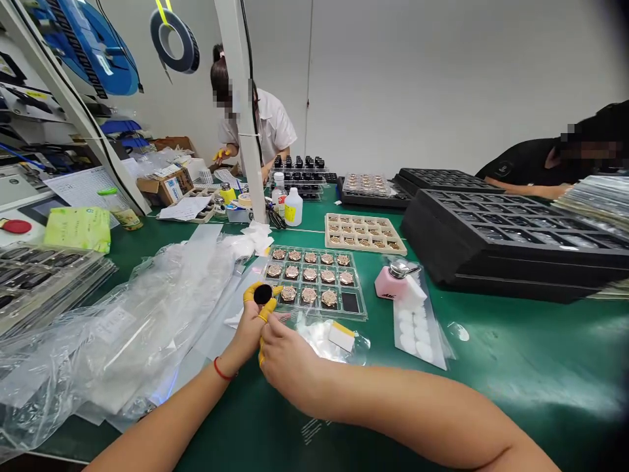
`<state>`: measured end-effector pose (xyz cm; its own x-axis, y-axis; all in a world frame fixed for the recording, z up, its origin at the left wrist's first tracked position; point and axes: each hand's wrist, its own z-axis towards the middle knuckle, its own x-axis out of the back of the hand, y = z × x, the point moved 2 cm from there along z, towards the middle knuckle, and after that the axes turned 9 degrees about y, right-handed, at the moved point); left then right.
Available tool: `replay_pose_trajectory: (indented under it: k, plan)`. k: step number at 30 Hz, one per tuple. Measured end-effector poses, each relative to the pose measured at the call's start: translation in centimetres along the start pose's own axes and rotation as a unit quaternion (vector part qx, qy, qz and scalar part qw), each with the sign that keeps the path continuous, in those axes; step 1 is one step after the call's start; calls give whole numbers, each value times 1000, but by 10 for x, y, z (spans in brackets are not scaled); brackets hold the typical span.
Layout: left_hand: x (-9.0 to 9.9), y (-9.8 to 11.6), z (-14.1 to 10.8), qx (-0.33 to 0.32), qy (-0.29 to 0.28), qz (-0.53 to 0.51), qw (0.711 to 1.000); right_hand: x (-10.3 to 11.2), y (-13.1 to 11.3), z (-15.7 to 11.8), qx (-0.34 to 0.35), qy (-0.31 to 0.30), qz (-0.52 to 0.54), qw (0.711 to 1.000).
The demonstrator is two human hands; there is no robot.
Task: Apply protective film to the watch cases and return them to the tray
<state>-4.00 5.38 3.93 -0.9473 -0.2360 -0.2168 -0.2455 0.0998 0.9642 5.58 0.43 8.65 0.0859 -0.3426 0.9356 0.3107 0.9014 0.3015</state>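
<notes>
My left hand (251, 321), with yellow finger cots on its fingers, grips a round black disc (263, 294) by its edge, dark face up. Close against it is my right hand (289, 357), also in yellow finger cots. Its fingers are pinched together just below the disc; whatever they hold is hidden. Right behind the hands lies a clear plastic tray (362, 303) with rows of rose-gold watch cases (309, 275). A dark square shows in its near right cell. Clear plastic film (314, 331) and a small white block with a yellow edge (341, 336) lie beside my right hand.
Crumpled plastic bags (132, 314) spread over the left side. To the right stand a pink pump bottle (390, 282), a sheet of white round pads (417, 334) and stacked black trays (491, 255). A beige tray (366, 233) sits farther back. Two other people work across the table.
</notes>
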Motion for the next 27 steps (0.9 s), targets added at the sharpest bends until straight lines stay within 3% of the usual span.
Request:
replay_pose_trajectory:
  k: [2,4,6,9,12,15,18,20,22,23,27]
  plan:
    - [5,-7,6,38,36,-3,999,-3,17,-9,-6,71,82,994]
    - [5,-12,10,57,42,-2,997,-8,46,-28,-113,118,165,973]
    - [3,-14,11,53,29,10,998,-21,79,-54,-315,159,225,908]
    - [-4,-15,8,15,-24,44,999,-47,109,-86,-472,158,346,795]
    - [-9,-11,1,0,-67,48,997,-61,115,-98,-484,124,477,723]
    - [-7,-2,-3,-23,-64,20,998,-57,111,-96,-461,77,585,663]
    - [0,5,-5,-85,-58,11,995,-49,109,-95,-505,97,631,581]
    - [4,4,-5,-113,-69,33,991,-45,108,-96,-523,120,644,545]
    - [5,1,-7,-100,-88,51,990,-42,107,-98,-518,117,649,545]
    - [4,0,-8,-82,-97,47,991,-40,106,-98,-512,113,641,560]
    - [-2,-1,-12,-16,-110,-12,994,-26,99,-98,-473,116,547,680]
